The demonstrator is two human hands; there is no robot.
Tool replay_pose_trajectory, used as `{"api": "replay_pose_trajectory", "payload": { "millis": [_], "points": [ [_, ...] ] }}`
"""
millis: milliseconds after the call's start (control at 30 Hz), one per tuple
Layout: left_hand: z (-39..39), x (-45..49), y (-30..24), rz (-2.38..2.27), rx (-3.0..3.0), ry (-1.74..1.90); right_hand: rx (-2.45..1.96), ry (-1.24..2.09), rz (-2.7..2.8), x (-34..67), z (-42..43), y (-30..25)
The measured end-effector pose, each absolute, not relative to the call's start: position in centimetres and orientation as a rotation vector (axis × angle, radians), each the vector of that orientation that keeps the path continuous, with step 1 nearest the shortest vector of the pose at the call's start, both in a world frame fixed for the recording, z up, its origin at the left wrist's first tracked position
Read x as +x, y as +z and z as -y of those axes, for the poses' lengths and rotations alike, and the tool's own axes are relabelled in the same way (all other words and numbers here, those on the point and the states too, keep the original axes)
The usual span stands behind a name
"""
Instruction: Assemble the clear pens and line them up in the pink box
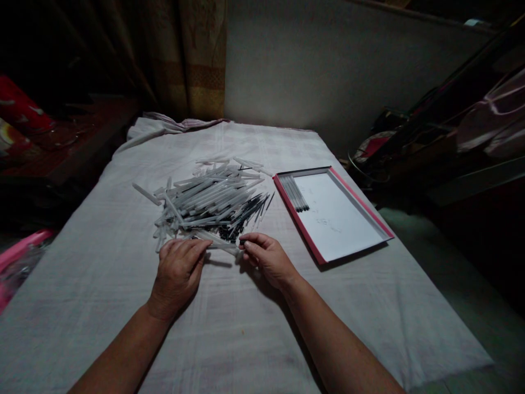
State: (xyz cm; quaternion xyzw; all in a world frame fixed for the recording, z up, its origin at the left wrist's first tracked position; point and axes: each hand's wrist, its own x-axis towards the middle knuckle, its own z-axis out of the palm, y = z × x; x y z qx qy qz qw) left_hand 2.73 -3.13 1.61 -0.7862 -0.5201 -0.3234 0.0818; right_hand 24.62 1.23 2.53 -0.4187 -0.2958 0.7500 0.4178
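Note:
My left hand [180,268] is closed, its fingertips pinched on one end of a clear pen barrel [223,247] held just above the cloth. A small black pen part [241,242] sits between the thumb and fingers of my right hand [266,257], close to the barrel's other end. Whether the two pieces touch, I cannot tell. Just beyond both hands lies a loose pile of clear pen barrels [205,200]. Thin dark-tipped refills [252,210] fan out on its right side, with little black parts [227,234] at its near edge.
To the right stands a shallow red-edged box [303,232], where several pens with black ends [294,194] lie in a row at its left side. A pale checked cloth [229,339] covers the table. A dark red cabinet [74,148] is at the left, a wall [295,71] behind.

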Motion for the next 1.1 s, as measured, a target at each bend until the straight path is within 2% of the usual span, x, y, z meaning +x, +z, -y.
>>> {"api": "replay_pose_trajectory", "payload": {
  "millis": [867,967,1100],
  "points": [
    [3.1,2.8,1.5,1.534,-2.379,-0.916,-1.089,1.652,1.101,24.2,-0.5,2.1],
    [3.1,2.7,1.5,1.532,-2.378,-0.925,-1.104,1.534,1.24,24.3,-0.4,1.7],
    [3.1,2.7,1.5,1.529,-2.37,-0.927,-1.102,1.154,1.542,24.6,-0.3,1.4]
  ]
}}
